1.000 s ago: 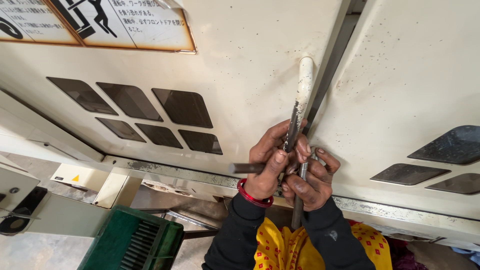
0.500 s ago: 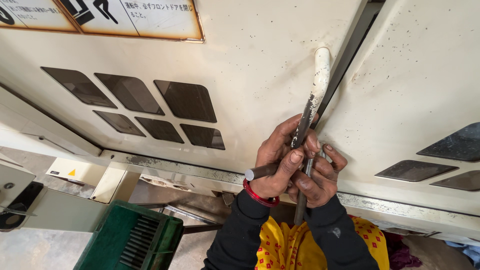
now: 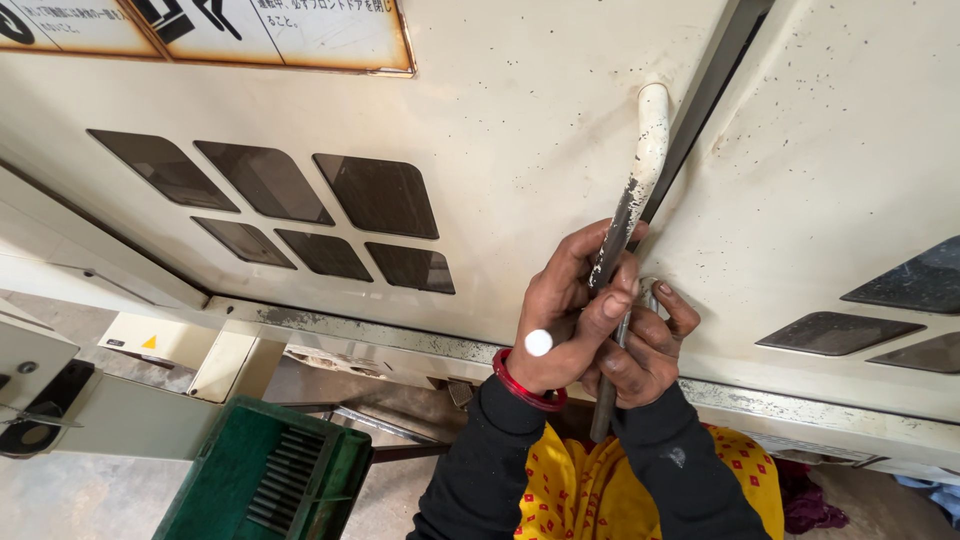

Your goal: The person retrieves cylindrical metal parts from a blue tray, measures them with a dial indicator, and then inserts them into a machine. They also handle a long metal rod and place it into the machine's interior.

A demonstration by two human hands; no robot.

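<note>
Nearest are black sleeves and yellow cloth point(image 3: 590, 480) with red dots, and a red bangle point(image 3: 527, 388) on the left wrist. The left hand point(image 3: 565, 315) is closed around the worn door handle point(image 3: 640, 165) low down and also holds a white-tipped stick point(image 3: 540, 342), while the right hand point(image 3: 645, 350) is curled tight around a thin metal rod point(image 3: 605, 405) just beside the handle. Farther off are the cream machine door point(image 3: 500, 150) with dark windows point(image 3: 375, 195), a green crate point(image 3: 270, 480) low on the left, and a sign point(image 3: 300, 30) up top.
</note>
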